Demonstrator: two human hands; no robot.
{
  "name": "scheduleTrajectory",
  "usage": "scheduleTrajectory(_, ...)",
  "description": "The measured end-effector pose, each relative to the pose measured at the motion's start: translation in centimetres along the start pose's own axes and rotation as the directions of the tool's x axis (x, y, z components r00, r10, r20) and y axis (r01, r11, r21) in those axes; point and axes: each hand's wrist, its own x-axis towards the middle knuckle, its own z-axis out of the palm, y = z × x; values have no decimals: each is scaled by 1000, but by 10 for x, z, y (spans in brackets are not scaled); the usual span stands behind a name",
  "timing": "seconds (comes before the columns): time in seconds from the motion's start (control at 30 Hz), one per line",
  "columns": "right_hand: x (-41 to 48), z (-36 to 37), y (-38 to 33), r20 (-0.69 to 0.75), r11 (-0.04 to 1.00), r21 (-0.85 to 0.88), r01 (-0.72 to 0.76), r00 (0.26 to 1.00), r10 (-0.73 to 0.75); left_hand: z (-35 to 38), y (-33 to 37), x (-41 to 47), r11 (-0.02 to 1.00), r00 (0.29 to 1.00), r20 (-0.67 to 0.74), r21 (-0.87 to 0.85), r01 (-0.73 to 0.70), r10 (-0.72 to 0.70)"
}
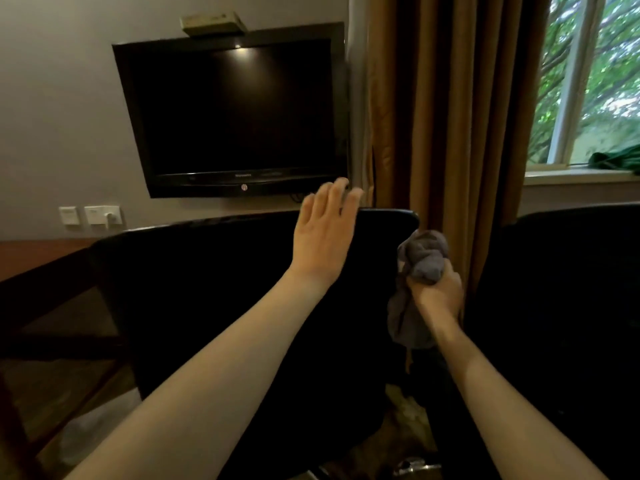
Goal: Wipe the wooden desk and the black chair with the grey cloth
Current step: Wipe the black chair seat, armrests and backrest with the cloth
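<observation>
Right grip (438, 292): fingers curled tight round the bunched grey cloth (420, 258), held upright in the gap just right of the chair's back.
Grey cloth: one wad bulges above the fist and a looser fold hangs below it; it is held in the air, and whether it brushes the chair's right edge cannot be told.
Left grip (322, 233): open and holding nothing, fingers straight and a little spread, back of the hand toward the camera, raised before the chair's top right corner with the fingertips above the top edge; contact with the chair cannot be told.
Chair (207, 289): black, its broad back facing the person, filling the middle.
Second chair (561, 289): dark, to the right, apart from the first.
Bench (38, 258): reddish-brown wood, at the left behind the chair, with dark rails beneath its near edge.
Sockets (91, 215): white, on the wall just above the bench's far edge.
Television (235, 116): dark screen, wall-mounted, with a flat box (213, 24) on top.
Curtain (450, 98): brown, right of the television.
Window (595, 74): far right, with green leaves outside.
</observation>
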Motion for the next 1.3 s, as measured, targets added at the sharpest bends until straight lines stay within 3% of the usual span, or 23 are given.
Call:
scheduleTrajectory(0.07, 16, -12, -16, -37, 999, -19, 32, 999, -32, -5, -13, 15, 992, 978, 175, -26, 122, -116)
scheduleTrajectory(0.17, 33, -24, -38, -85, 1000, -10, 28, 996, -29, -8, -27, 19, 988, 939, 320, -39, 149, -129)
scheduleTrajectory(0.37, 30, -32, -65, -166, 999, -40, -32, 986, 25, -16, -46, 7, 984, 955, 270, -91, 152, -123)
scheduleTrajectory(0.6, 13, -35, -81, -4, 999, 33, 8, 1000, -8, -25, -64, -9, 972, 961, 252, -175, 159, -112)
scheduleTrajectory(0.77, 4, -28, -102, 33, 998, 8, -64, 997, 64, -38, -89, -24, 957, 962, 240, -227, 182, -126)
scheduleTrajectory(0.87, -6, -19, -107, -4, 996, -70, -46, 999, 46, -44, -98, -31, 955, 958, 258, -232, 185, -123)
scheduleTrajectory(1.03, -12, -14, -104, -33, 998, -44, -46, 998, 45, -47, -100, -35, 948, 955, 263, -245, 202, -136)
scheduleTrajectory(1.2, -15, -18, -103, 44, 999, -24, -22, 999, 23, -50, -93, -31, 955, 931, 335, -201, 220, -144)
scheduleTrajectory(1.3, -16, -28, -103, -5, 998, -52, -46, 999, 46, -56, -77, -29, 959, 934, 350, -229, 165, -77)
